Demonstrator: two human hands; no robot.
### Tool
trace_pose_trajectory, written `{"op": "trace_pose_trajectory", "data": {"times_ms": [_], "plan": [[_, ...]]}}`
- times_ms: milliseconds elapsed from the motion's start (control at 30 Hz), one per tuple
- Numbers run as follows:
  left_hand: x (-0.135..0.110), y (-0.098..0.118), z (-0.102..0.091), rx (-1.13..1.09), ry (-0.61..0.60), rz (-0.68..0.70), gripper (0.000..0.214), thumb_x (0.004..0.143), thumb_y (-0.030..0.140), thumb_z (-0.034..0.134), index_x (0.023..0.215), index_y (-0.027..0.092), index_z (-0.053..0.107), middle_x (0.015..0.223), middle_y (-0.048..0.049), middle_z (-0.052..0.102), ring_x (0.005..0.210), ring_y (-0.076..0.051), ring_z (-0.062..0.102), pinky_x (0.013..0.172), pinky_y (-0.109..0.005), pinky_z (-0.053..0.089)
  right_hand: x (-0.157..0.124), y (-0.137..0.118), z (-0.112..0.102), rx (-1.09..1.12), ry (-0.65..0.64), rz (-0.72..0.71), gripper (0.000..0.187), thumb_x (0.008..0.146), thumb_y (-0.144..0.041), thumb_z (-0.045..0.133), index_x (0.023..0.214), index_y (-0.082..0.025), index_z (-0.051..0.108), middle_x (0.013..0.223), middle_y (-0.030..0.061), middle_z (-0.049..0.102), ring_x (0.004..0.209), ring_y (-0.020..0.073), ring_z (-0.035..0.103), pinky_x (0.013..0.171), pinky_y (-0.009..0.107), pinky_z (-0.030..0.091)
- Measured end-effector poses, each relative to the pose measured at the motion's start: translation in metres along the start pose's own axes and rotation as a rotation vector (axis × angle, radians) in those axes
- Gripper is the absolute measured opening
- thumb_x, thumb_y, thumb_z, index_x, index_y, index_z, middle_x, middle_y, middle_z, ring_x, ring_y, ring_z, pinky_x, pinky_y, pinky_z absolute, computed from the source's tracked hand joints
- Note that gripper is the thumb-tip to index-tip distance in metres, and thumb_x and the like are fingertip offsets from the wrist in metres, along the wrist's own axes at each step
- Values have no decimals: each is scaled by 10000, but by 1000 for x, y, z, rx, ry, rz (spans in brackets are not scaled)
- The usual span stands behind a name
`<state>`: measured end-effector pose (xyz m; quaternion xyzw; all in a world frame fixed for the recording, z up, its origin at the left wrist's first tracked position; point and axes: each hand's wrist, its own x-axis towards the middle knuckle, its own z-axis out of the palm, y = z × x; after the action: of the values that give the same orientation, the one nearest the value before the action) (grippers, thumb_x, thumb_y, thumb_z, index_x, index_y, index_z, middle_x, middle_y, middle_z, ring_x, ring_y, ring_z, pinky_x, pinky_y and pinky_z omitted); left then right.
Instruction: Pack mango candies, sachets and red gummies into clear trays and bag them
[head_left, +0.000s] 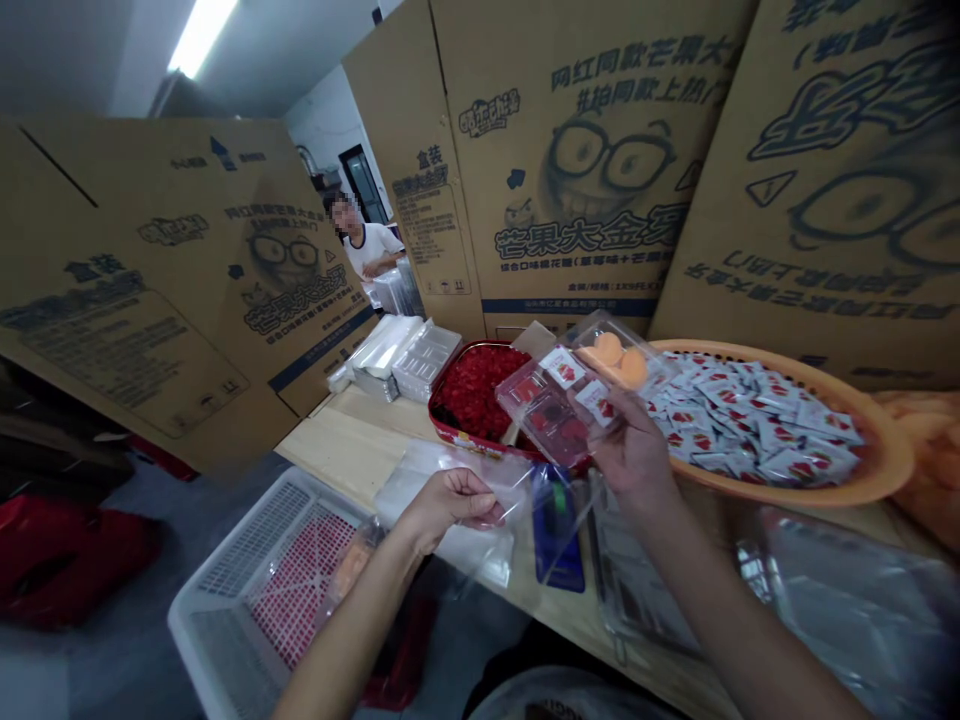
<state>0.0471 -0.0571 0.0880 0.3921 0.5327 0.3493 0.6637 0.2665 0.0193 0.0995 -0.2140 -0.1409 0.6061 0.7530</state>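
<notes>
My right hand [634,445] grips a clear plastic tray [536,415], tilted up above the table. Red pieces, white sachets and orange balls [619,355] sit in its compartments. Lower and to the left, my left hand [457,505] is closed in a pinch on a thin clear plastic bag [517,490], whose film spreads beneath the tray. More clear bags [472,550] lie flat under my left hand. Just behind the held tray stands a red-rimmed tin [480,395] of red pieces.
An orange basket [889,460] of white sachets stands at right. Stacked clear packaging [427,360] is at the back left. A blue object [556,540] and clear trays [637,570] lie near the front. A white crate [202,590] stands below left. Cardboard boxes [465,240] wall the back; a person [371,245] is beyond.
</notes>
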Motion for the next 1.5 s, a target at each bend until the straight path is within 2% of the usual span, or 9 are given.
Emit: {"op": "trace_pose_trajectory", "data": {"times_ms": [133, 400, 700, 900, 1167, 1367, 1500], "plan": [[3, -3, -1, -22, 13, -9, 496, 416, 422, 875, 681, 116, 589, 679, -80, 707, 609, -165, 656, 612, -269, 495, -2, 2, -2, 10, -31, -2, 154, 626, -110, 684, 741, -201, 636, 821, -31, 708, 921, 159, 651, 843, 338, 558], [5, -6, -3, -175, 58, -48, 484, 420, 396, 884, 688, 134, 577, 670, -49, 697, 643, -182, 678, 604, -257, 513, -10, 9, -9, -15, -102, 34, 270, 656, -107, 670, 915, -183, 684, 993, 24, 708, 937, 163, 649, 768, 273, 570], [4, -9, -7, -216, 150, 35, 451, 477, 393, 865, 698, 136, 567, 666, -42, 686, 642, -155, 665, 611, -241, 509, -12, 5, -21, -101, -21, 110, 299, 621, -84, 657, 896, -200, 679, 921, 2, 724, 815, 156, 679, 653, 256, 590], [0, -9, -3, -161, 185, 85, 454, 510, 434, 838, 702, 135, 555, 682, -59, 695, 649, -167, 665, 632, -267, 505, -11, 9, -30, -79, -98, 124, 341, 618, -94, 671, 939, -209, 676, 919, 1, 724, 829, 171, 683, 682, 281, 597], [-4, 1, 0, -33, 71, 57, 511, 555, 528, 781, 828, 140, 593, 670, -51, 692, 604, -189, 669, 590, -284, 503, -13, 7, -23, -146, -84, 173, 401, 619, -71, 689, 993, -211, 657, 969, 16, 717, 814, 191, 686, 596, 276, 600], [-1, 8, -4, -28, 69, 113, 468, 584, 528, 767, 786, 137, 608, 752, -54, 702, 620, -161, 665, 580, -248, 498, -16, 4, -18, -167, -107, 233, 380, 629, -60, 656, 986, -188, 661, 920, 38, 724, 764, 209, 693, 590, 305, 604], [1, 10, -6, 19, -27, 50, 448, 614, 521, 753, 792, 145, 586, 756, -68, 710, 645, -186, 680, 576, -260, 504, -18, 6, -15, -178, -113, 271, 370, 623, -51, 657, 967, -186, 656, 911, 41, 723, 731, 205, 689, 563, 318, 602]]}}
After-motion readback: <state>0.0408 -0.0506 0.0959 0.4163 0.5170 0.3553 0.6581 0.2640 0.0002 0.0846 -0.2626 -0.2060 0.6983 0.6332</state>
